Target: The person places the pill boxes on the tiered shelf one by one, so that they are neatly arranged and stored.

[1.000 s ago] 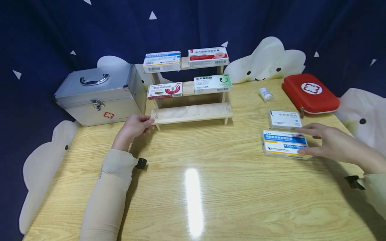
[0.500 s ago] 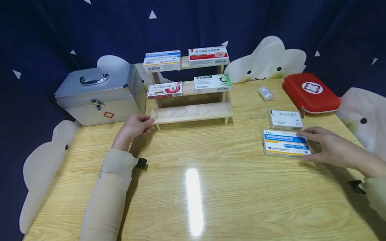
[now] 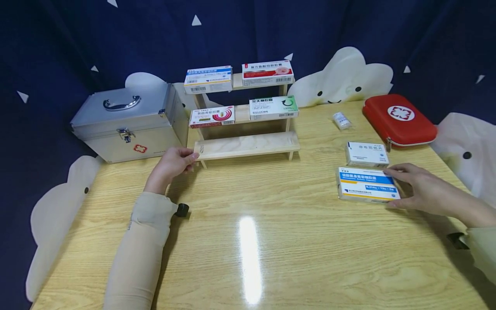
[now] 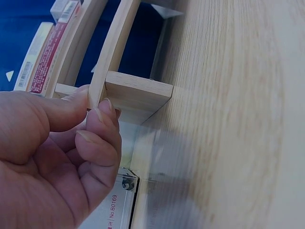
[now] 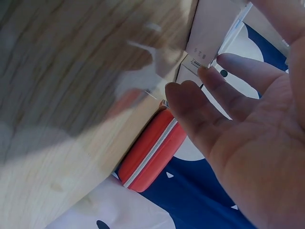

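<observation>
Looking forward and down from the head, wide over the yellow wood-grain table [image 3: 310, 249]; close in at left wrist, on the tiered pale-wood rack [image 3: 248, 144]; tilted at right wrist, toward the red rounded zip-up case [image 5: 153, 150]; sharing each with head view.

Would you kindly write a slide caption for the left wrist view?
Left hand pinching the end of the lowest wooden shelf, silver case beyond.

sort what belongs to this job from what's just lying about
Seemingly part of the job:
wooden rack, pinched by the left hand
four boxes on its upper tiers
blue-labelled box by the right hand
white box behind it

Probably just lying about:
silver case
red zip case
small white item
</observation>
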Demonstrator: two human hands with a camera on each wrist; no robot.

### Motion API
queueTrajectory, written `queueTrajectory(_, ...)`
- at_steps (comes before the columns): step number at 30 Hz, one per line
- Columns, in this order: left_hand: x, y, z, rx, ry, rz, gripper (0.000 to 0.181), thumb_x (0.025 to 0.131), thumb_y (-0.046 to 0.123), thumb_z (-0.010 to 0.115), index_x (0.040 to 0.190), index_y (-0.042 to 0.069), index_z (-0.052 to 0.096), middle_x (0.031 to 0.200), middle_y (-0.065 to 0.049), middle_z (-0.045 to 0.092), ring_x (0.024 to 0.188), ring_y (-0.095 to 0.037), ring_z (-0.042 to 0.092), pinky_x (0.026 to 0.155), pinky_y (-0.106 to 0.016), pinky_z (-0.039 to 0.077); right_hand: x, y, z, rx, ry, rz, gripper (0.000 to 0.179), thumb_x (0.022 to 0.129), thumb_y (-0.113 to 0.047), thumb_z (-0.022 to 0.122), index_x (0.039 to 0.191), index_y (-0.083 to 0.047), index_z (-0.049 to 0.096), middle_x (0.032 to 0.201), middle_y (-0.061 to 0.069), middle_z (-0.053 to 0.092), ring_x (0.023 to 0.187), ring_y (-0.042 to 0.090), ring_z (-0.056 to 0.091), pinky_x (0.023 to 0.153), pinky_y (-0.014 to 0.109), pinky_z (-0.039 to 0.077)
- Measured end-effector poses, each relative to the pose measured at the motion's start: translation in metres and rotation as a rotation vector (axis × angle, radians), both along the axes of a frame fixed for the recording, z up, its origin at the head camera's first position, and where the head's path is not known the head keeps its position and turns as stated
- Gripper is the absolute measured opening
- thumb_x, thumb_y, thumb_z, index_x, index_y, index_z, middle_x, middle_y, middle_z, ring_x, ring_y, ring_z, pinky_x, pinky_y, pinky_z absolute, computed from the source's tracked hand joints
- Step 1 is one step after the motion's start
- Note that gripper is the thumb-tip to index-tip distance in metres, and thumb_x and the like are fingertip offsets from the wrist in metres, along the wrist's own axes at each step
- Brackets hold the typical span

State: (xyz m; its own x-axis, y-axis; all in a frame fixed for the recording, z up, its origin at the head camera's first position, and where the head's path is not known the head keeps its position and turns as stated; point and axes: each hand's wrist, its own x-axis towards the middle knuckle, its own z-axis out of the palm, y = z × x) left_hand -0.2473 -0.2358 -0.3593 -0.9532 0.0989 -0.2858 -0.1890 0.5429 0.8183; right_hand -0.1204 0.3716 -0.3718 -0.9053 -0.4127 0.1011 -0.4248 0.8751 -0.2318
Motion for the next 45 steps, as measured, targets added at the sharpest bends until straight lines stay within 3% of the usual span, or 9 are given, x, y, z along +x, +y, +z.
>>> queueTrajectory(4,0.001,-0.001,0.001,-0.004,0.002,-0.008,0.035,0.105,0.02,0.051,0.128,-0.006,0.058,0.104,-0.019,0.058,0.078,-0.017,0.053,0.065,-0.023,0.049,0.0,-0.001,0.0,0.011,-0.002,-0.008,0.088,0.058,-0.03,0.097,0.126,0.011,0.059,0.121,0.024,0.053,0.106,0.041,0.052,0.083,0.056,0.045)
queueTrajectory(10,0.001,-0.002,0.001,-0.013,0.001,-0.006,0.035,0.105,0.021,0.051,0.127,-0.005,0.058,0.104,-0.019,0.058,0.078,-0.018,0.053,0.067,-0.025,0.05,-0.001,-0.005,0.002,0.044,-0.065,-0.064,0.096,0.06,-0.041,0.095,0.13,0.012,0.057,0.12,0.025,0.051,0.101,0.038,0.052,0.081,0.056,0.048)
queueTrajectory(16,0.0,-0.003,0.0,-0.011,0.012,-0.007,0.034,0.105,0.021,0.052,0.126,-0.005,0.059,0.103,-0.018,0.059,0.076,-0.017,0.053,0.066,-0.025,0.05,0.003,-0.008,0.005,0.007,-0.003,-0.059,0.095,0.055,-0.044,0.097,0.126,0.008,0.062,0.114,0.017,0.054,0.096,0.031,0.054,0.074,0.031,0.045)
queueTrajectory(21,-0.001,-0.004,-0.001,-0.013,0.019,-0.01,0.034,0.104,0.022,0.053,0.125,-0.005,0.06,0.101,-0.018,0.059,0.076,-0.019,0.054,0.066,-0.026,0.05,0.006,-0.014,0.011,-0.027,0.042,-0.005,0.092,0.054,-0.042,0.098,0.126,0.004,0.064,0.114,0.014,0.055,0.094,0.029,0.054,0.07,0.021,0.043)
queueTrajectory(27,0.0,-0.003,-0.001,-0.004,0.007,-0.008,0.036,0.105,0.022,0.053,0.127,-0.005,0.059,0.104,-0.019,0.06,0.079,-0.021,0.055,0.068,-0.027,0.051,0.009,-0.033,0.022,-0.046,0.082,0.049,0.089,0.054,-0.04,0.098,0.126,0.001,0.065,0.115,0.011,0.056,0.092,0.025,0.055,0.068,0.026,0.047)
queueTrajectory(34,-0.001,-0.001,-0.002,-0.001,0.018,-0.003,0.034,0.104,0.023,0.053,0.124,-0.004,0.06,0.103,-0.018,0.061,0.079,-0.02,0.055,0.065,-0.025,0.048,0.005,-0.062,0.036,-0.036,0.017,0.04,0.091,0.06,-0.05,0.094,0.133,-0.005,0.062,0.119,0.01,0.053,0.097,0.027,0.053,0.072,0.04,0.052)
queueTrajectory(45,-0.001,-0.002,-0.002,0.005,0.019,0.013,0.032,0.104,0.023,0.053,0.122,-0.003,0.061,0.103,-0.018,0.061,0.08,-0.021,0.055,0.068,-0.027,0.048,-0.009,-0.121,0.052,-0.077,-0.081,0.084,0.088,0.064,-0.04,0.095,0.136,-0.005,0.059,0.125,0.012,0.052,0.103,0.027,0.052,0.079,0.045,0.053)
